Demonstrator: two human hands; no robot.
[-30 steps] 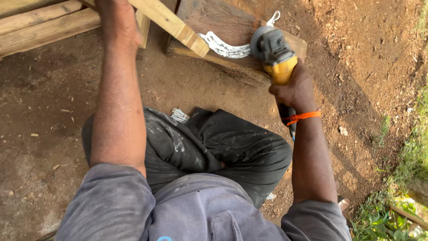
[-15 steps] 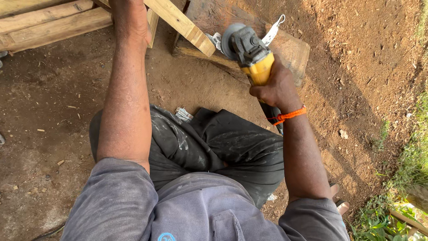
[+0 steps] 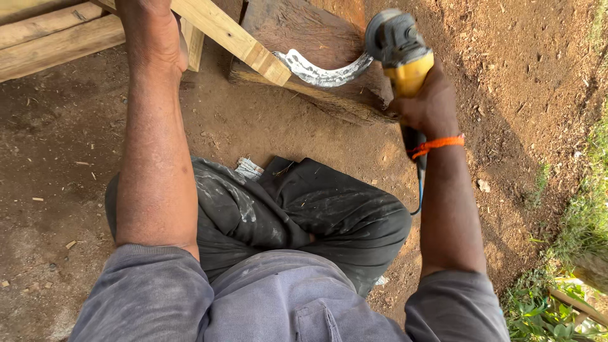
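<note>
We are gripping the yellow angle grinder [image 3: 400,47] with our right hand [image 3: 425,104], fingers wrapped shut around its body, an orange band [image 3: 436,145] circling the wrist. Our left hand [image 3: 151,35] is pressing down on the slanted wooden slat [image 3: 231,37]; whether its fingers are closing around anything we cannot tell. Nearest us, our dark-trousered knees [image 3: 285,212] are folding over bare dirt [image 3: 57,158], which is lying open on the left. Farther out, a curved metal blade [image 3: 322,71] is lying on the wooden block [image 3: 297,31], its tip touching the grinder's guard, its other end tucking under the slat's cut end. Grass [image 3: 582,221] is edging the right side.
</note>
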